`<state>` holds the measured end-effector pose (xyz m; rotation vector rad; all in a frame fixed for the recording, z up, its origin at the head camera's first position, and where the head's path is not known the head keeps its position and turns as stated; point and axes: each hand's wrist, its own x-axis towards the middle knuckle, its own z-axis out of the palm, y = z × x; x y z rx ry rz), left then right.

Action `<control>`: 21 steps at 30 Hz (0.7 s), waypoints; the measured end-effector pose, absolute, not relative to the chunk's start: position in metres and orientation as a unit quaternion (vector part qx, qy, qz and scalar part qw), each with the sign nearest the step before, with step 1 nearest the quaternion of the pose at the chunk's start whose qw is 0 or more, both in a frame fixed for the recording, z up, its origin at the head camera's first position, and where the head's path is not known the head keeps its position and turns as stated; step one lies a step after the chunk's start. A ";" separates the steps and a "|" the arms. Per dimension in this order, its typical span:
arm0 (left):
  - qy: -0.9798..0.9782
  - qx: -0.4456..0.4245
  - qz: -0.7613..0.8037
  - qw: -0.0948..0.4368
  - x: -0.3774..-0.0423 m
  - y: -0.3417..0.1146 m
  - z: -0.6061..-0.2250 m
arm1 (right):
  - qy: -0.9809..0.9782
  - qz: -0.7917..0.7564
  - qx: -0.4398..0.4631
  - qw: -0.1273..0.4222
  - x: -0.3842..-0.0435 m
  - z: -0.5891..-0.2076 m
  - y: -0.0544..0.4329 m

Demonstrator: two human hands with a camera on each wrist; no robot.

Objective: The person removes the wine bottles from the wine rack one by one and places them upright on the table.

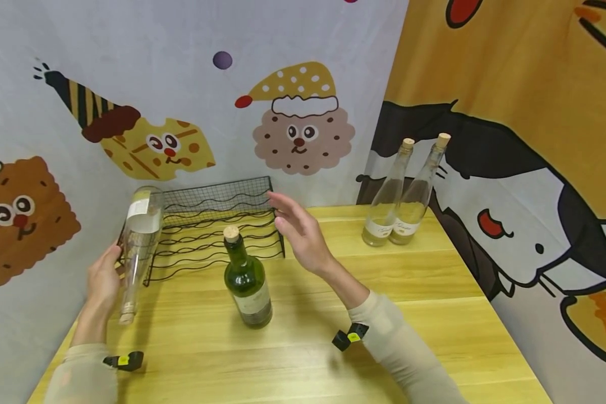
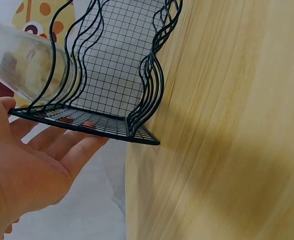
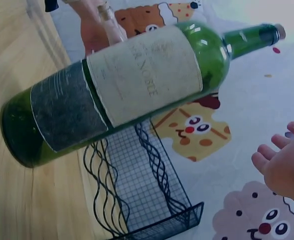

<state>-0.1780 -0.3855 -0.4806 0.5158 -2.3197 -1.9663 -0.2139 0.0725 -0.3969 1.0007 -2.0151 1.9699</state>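
Note:
A black wire wine rack [image 1: 217,242] with wavy rails stands against the back wall. A clear corked bottle [image 1: 142,235] lies on its upper left end, neck toward me. My left hand [image 1: 103,280] is at the rack's left side; in the left wrist view its fairly straight fingers [image 2: 81,152] lie along the outside of the mesh end panel. My right hand [image 1: 305,235] hovers by the rack's right end with fingers extended, holding nothing. A green corked wine bottle [image 1: 252,300] stands upright in front of the rack, touched by neither hand.
Two clear corked bottles [image 1: 381,221] with white labels stand side by side at the back right of the wooden table [image 1: 424,325]. Cartoon-printed cloth [image 1: 182,33] hangs behind the table and along its right side.

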 end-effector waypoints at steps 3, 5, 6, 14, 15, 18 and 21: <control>-0.744 0.165 -0.647 0.028 -0.177 -0.386 -0.482 | -0.671 0.646 0.359 0.063 -0.208 -0.395 0.072; -0.752 0.155 -0.640 0.028 -0.177 -0.386 -0.482 | -0.677 0.633 0.372 0.055 -0.206 -0.394 0.071; -0.750 0.152 -0.643 0.029 -0.176 -0.386 -0.482 | -0.679 0.625 0.380 0.053 -0.205 -0.394 0.071; -0.748 0.136 -0.649 0.032 -0.175 -0.388 -0.484 | -0.706 0.574 0.414 0.041 -0.200 -0.393 0.065; -0.750 0.138 -0.646 0.032 -0.176 -0.388 -0.484 | -0.705 0.569 0.421 0.038 -0.199 -0.392 0.064; -0.747 0.142 -0.648 0.031 -0.177 -0.388 -0.484 | -0.701 0.557 0.445 0.030 -0.196 -0.390 0.060; -0.753 0.152 -0.639 0.027 -0.179 -0.388 -0.484 | -0.698 0.543 0.466 0.015 -0.193 -0.388 0.058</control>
